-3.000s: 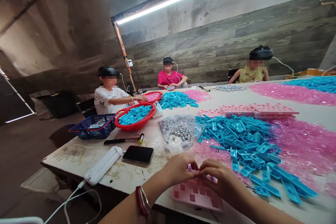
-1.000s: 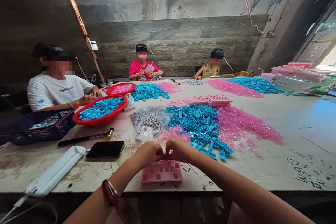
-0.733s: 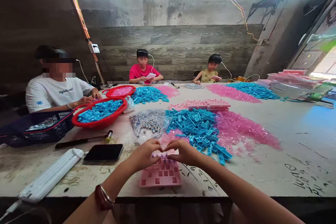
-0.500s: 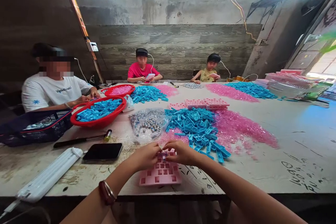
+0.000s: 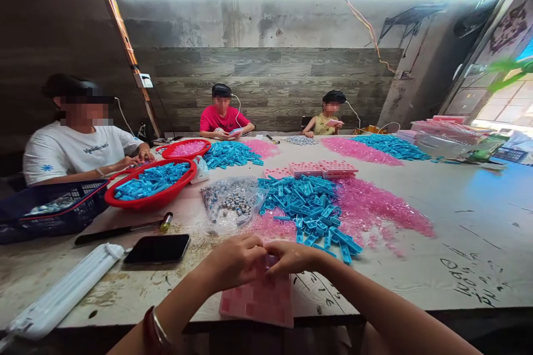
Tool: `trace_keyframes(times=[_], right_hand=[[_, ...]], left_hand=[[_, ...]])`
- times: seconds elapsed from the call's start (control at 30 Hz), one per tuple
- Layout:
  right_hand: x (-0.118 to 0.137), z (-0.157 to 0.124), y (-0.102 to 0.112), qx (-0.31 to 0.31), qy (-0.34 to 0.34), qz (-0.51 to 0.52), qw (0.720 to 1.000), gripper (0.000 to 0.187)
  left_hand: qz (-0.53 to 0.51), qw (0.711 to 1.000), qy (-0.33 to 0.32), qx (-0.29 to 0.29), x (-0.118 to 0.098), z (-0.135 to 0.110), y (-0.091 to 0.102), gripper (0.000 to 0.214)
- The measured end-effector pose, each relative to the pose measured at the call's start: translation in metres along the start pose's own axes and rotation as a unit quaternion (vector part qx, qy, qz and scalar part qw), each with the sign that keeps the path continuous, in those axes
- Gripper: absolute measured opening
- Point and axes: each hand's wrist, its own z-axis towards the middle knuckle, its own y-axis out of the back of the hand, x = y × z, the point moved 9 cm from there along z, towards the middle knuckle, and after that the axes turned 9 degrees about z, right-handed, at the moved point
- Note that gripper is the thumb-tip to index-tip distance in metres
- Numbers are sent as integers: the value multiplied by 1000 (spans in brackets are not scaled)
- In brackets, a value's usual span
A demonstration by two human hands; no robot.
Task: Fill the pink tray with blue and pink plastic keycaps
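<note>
A pink plastic tray (image 5: 256, 305) with rows of square recesses lies at the table's front edge, blurred. Over its far end, my left hand (image 5: 241, 259) and my right hand (image 5: 295, 258) meet, fingertips pinched close together. Between them shows a small clear pinkish plastic piece (image 5: 271, 260), mostly hidden by the fingers. Just beyond my hands lie a heap of blue plastic pieces (image 5: 310, 199), a spread of clear pink pieces (image 5: 378, 208) and a clear bag of small metallic-looking parts (image 5: 233, 202).
A phone (image 5: 157, 248), a dark-handled tool (image 5: 120, 231) and a white lamp bar (image 5: 66, 288) lie to the left. Behind them stand a red basket (image 5: 187, 177) of blue pieces and a dark basket (image 5: 89, 205). Stacked pink trays (image 5: 308, 168) sit farther back. Several people sit around the table.
The view has tilted up and shifted slightly right. My hands have closed in tighter over the small piece, covering more of it. The pink tray now appears nearer the front edge.
</note>
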Motion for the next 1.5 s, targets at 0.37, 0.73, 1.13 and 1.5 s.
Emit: trace_keyframes(times=[0.37,0.73,1.13,1.5], right_hand=[[-5,-1,-24,25,-103,100,989,41],[0,-4,-21,-19,-113,-24,993,47],[21,-29,59,-238,43,-253,937,26],[14,-7,39,-206,45,-351,912,23]], left_hand=[[-227,953,156,125,30,-14,-32,48],[-336,925,123,127,25,-14,-36,50],[-139,974,149,94,55,-14,-42,19],[93,918,385,-21,140,-42,-7,26]])
